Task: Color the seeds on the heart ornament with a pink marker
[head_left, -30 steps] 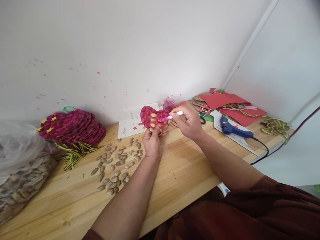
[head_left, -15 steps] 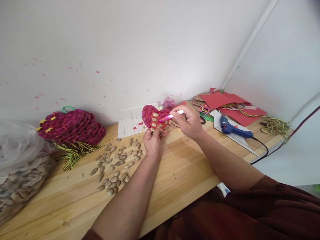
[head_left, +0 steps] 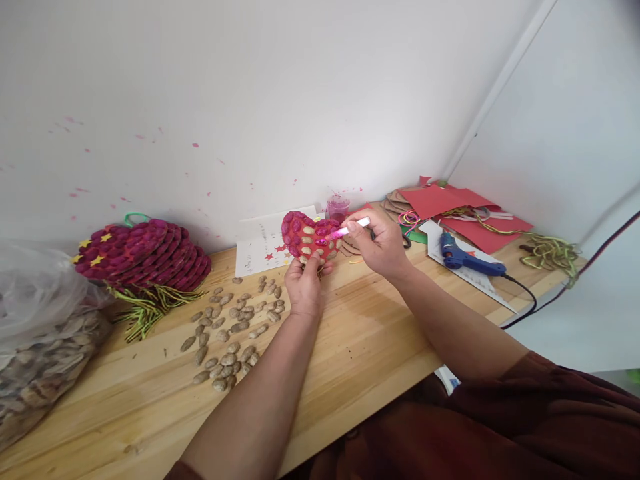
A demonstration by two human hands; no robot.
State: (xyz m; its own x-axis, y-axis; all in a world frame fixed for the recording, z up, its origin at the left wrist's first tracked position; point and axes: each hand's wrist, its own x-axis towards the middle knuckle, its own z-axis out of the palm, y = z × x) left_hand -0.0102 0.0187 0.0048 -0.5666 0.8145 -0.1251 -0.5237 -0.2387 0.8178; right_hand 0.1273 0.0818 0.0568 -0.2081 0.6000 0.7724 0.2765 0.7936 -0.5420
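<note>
We hold red heart [head_left: 309, 238] upright over wooden bench [head_left: 350, 347], left hand [head_left: 304, 285] pinching its lower tip, face turned toward us for painting. Right hand [head_left: 381, 245], fingers pressed around white brush [head_left: 350, 229], sets pink tip on shells. One heart, one brush, one blue glue gun [head_left: 467, 260]; loose peanut shells [head_left: 230, 333] beyond sure counting.

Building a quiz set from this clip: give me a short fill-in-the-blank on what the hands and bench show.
1. The left hand holds up a craft piece shaped like a ____.
2. The right hand puts a white brush with a ____ tip to that piece.
3. The blue glue gun lies on the table to the ____ of both hands.
4. Loose peanut shells lie on the table below the ____ hand.

Missing words: heart; pink; right; left
</note>
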